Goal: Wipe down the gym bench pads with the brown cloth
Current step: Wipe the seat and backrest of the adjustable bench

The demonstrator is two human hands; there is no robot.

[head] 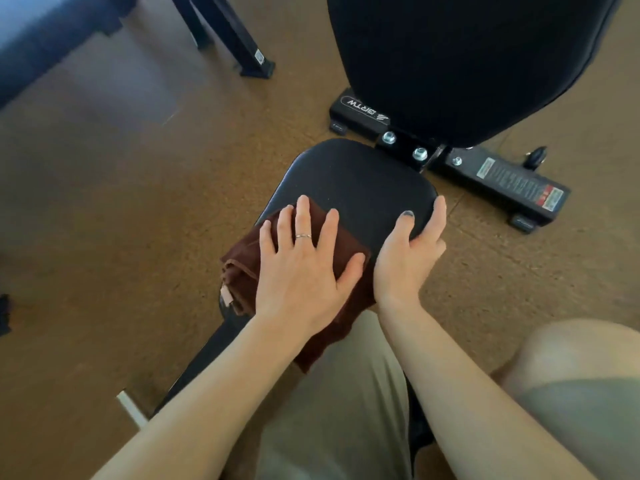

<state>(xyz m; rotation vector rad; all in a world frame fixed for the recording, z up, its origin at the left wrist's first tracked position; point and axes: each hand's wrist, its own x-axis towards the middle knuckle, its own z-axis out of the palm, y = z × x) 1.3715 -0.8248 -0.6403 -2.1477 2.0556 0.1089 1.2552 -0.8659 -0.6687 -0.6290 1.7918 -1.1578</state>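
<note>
The brown cloth (249,268) lies folded on the near left part of the black seat pad (360,181), pressed flat under the left hand (304,268), whose grip is released, fingers straight and spread. The right hand (405,258) clasps the pad's right edge, thumb on top, fingers curled over the side. Both forearms reach forward from below.

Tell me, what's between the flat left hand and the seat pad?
In the head view, the folded brown cloth lies under the left hand, on the seat pad.
</note>
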